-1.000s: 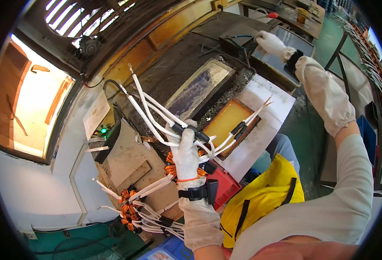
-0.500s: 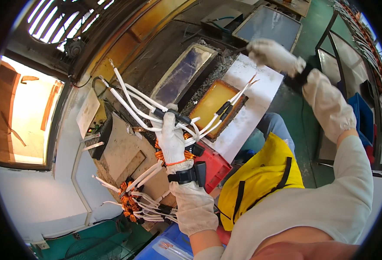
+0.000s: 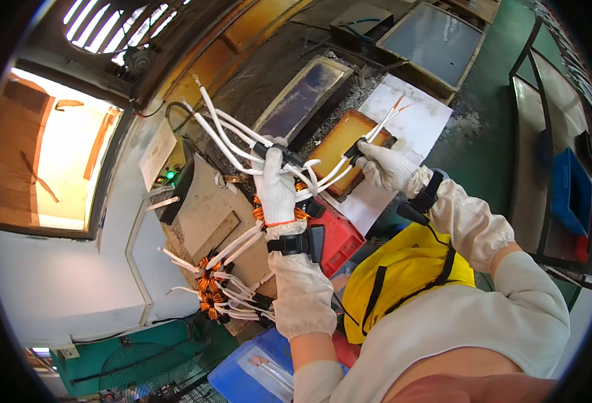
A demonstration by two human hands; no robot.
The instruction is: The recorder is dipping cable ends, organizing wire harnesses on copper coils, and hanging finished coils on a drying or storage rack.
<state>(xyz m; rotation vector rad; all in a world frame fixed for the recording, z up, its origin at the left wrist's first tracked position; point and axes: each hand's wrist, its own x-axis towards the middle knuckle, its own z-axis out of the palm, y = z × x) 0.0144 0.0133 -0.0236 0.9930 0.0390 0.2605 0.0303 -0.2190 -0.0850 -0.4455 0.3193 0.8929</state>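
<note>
My left hand [image 3: 276, 188], in a white work glove, is closed around a bundle of white-sleeved wires [image 3: 225, 144] with black sleeves on them. Below that hand, partly hidden by it, is a copper-wound coil [image 3: 301, 213] from which the wires seem to come. My right hand [image 3: 386, 166], also gloved, pinches a black sleeve [image 3: 353, 150] on another pair of white leads, whose bare copper ends [image 3: 396, 107] point up and away. Those leads pass above a shallow tray of amber material [image 3: 339, 144].
A long dark-surfaced trough [image 3: 302, 97] and a grey-topped tray [image 3: 430, 43] lie beyond. More copper coils [image 3: 212, 285] with white leads sit at the bench's left edge. A red crate [image 3: 339, 238], a blue bin [image 3: 249, 369] and a small box with a green light [image 3: 170, 176] are nearby.
My right hand has come in from the far right and now grips the black sleeve on the leads. The left hand keeps its hold; the whole view has shifted slightly.
</note>
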